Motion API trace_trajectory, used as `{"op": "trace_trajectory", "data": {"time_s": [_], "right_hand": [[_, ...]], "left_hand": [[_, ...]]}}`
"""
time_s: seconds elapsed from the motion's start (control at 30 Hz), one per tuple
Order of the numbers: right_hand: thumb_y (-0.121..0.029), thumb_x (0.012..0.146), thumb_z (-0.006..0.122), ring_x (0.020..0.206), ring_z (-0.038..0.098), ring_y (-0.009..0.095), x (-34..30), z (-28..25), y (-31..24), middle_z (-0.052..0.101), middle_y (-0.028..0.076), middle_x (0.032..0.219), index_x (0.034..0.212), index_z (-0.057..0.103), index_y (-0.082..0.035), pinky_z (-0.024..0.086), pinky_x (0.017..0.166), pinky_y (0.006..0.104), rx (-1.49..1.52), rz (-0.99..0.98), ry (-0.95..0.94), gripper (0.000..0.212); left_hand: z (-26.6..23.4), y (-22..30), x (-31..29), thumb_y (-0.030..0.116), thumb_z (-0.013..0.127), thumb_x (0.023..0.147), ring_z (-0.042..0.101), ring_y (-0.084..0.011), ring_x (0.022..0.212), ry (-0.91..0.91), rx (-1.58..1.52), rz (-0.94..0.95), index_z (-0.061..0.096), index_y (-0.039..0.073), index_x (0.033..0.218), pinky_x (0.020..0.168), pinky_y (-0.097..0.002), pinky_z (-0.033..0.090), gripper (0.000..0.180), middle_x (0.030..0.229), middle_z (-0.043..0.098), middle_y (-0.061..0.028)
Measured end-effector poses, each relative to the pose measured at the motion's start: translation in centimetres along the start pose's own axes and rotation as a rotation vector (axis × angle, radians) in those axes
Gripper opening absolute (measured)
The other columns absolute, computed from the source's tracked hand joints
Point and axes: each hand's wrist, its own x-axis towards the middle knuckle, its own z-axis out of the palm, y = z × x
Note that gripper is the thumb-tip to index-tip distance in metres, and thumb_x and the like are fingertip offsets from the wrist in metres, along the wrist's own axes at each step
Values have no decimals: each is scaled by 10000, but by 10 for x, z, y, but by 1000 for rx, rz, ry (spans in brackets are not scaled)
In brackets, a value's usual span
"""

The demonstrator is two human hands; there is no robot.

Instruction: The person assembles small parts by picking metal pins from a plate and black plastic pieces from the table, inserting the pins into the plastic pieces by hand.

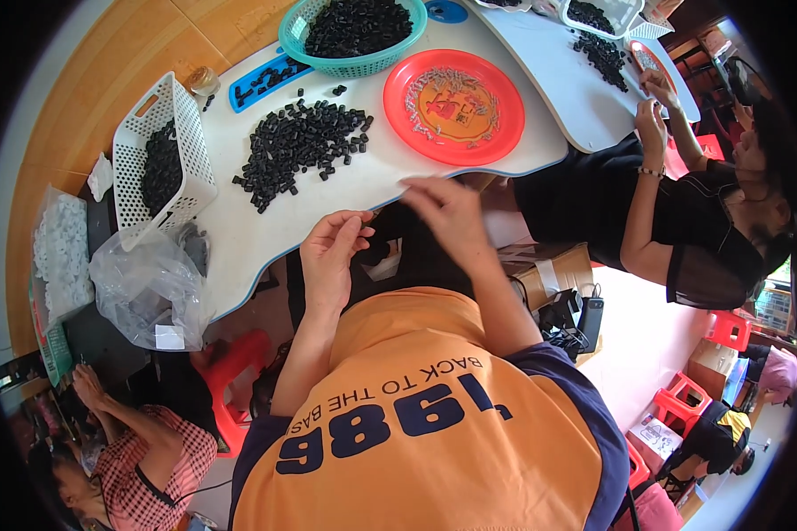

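My left hand (329, 254) is held in front of the table's near edge, thumb and fingers pinched together; a tiny item at the fingertips is too small to make out. To its right, my right hand (452, 215) is smeared by motion, its fingers pointing toward the left hand, and whether they hold anything does not show. Beyond the left hand, a heap of small black cylindrical pieces (299, 146) lies loose on the white table (266, 232). A round red plate (503, 133) with many tiny pale, shiny pieces sits past my right hand.
Black pieces also fill a teal basket (363, 65) and a white perforated basket (190, 181). A blue tray (239, 96), a small jar (204, 80) and a clear plastic bag (150, 288) are nearby. At right, a co-worker (682, 203) sits at an adjoining table; red stools (239, 380) stand behind.
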Motion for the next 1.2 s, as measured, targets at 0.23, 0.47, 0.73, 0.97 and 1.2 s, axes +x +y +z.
{"op": "trace_trajectory", "data": {"time_s": [0.23,0.47,0.73,0.97,1.2], "right_hand": [[-123,1042,862,1044,800,414,77,-55,61,806,194,1107,1168,884,-5,640,949,492,-616,-175,139,174],[-154,1012,894,1095,808,432,95,-57,79,822,216,1142,1163,883,9,640,983,517,-678,-137,-9,222],[-149,1028,913,995,807,274,64,-27,-1,845,148,1067,1178,883,12,633,931,407,-437,-67,-72,222],[-141,1053,905,880,744,93,60,-27,-17,848,36,952,1162,890,-21,597,833,302,-154,88,11,162],[-15,1018,901,865,713,46,16,26,-70,794,-31,916,1083,862,-11,558,807,257,327,186,-429,76]], "left_hand": [[-6,4,-8,48,775,1170,836,-199,1027,11,-99,-30,829,-39,1368,913,-317,683,222,1272,870,-168],[-29,0,-21,-62,787,1112,856,-239,1164,-22,-47,0,817,-70,1425,1069,-353,703,315,1327,862,-183],[-45,9,-31,-51,765,1128,856,-229,1151,24,-99,-27,813,-58,1444,1046,-352,707,319,1339,859,-183],[-41,9,-27,-66,801,1100,852,-209,1081,27,-48,-3,820,-66,1387,971,-333,706,288,1297,869,-189],[-37,20,-32,-46,838,1092,848,-140,1008,24,-55,12,857,-48,1312,952,-277,698,221,1144,885,-118]]}}
